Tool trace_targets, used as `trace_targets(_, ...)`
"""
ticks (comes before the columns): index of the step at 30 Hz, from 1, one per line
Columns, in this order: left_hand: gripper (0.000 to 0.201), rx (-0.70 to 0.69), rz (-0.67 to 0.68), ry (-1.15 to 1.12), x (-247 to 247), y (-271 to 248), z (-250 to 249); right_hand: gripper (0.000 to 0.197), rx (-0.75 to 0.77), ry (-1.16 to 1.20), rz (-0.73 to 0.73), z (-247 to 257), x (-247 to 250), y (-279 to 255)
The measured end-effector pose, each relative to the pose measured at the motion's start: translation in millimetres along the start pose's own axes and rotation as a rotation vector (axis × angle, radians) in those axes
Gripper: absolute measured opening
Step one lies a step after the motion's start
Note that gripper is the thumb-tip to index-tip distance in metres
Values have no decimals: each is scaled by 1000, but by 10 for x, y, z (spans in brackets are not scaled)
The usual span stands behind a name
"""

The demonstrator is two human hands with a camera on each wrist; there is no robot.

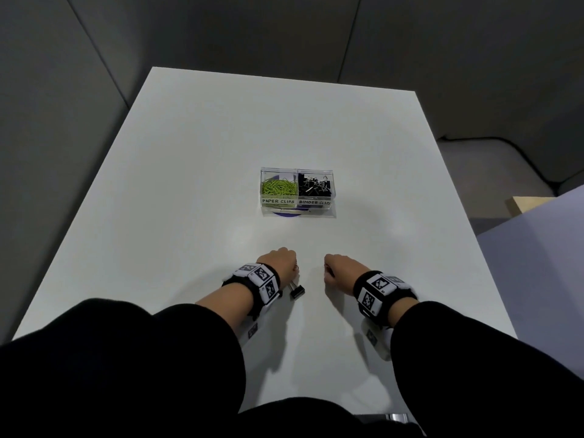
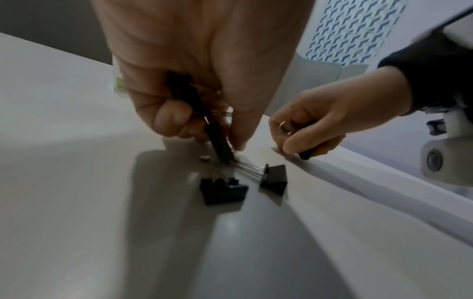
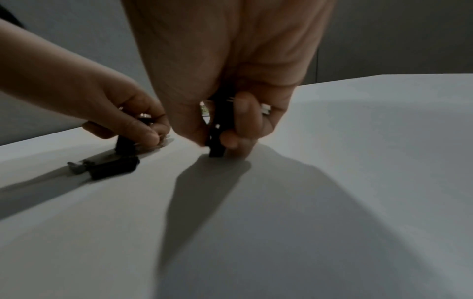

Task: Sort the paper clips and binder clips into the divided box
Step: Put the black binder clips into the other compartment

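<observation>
Black binder clips [image 2: 222,191] are left loose on the table [image 1: 189,153] well short of the divided box [image 1: 297,200], while one is pinched in each curled hand, left hand [image 1: 279,263] and right hand [image 1: 339,271], presumably for carrying to its right-hand compartment.

White table [image 1: 196,172] before dark grey panelled walls [image 1: 221,30] — pale bench [image 1: 531,245] at right
</observation>
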State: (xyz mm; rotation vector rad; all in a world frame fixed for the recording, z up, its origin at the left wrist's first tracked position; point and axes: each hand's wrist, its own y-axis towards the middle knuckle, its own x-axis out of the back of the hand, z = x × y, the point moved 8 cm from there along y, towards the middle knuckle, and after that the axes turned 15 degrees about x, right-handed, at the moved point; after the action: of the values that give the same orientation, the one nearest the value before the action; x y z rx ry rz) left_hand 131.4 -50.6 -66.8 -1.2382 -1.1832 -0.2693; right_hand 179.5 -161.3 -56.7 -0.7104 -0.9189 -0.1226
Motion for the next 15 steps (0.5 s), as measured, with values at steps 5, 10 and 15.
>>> trace_targets(5, 28, 17, 4, -135, 68, 32, 128, 17, 0, 0, -31, 118, 56, -44)
trace_targets(10, 44, 146, -61, -27, 131, 48, 282, 31, 15, -27, -13, 376, -64, 42)
trace_targets(15, 20, 126, 3, -3, 88, 36, 201, 40, -12, -46, 19, 535, -192, 163)
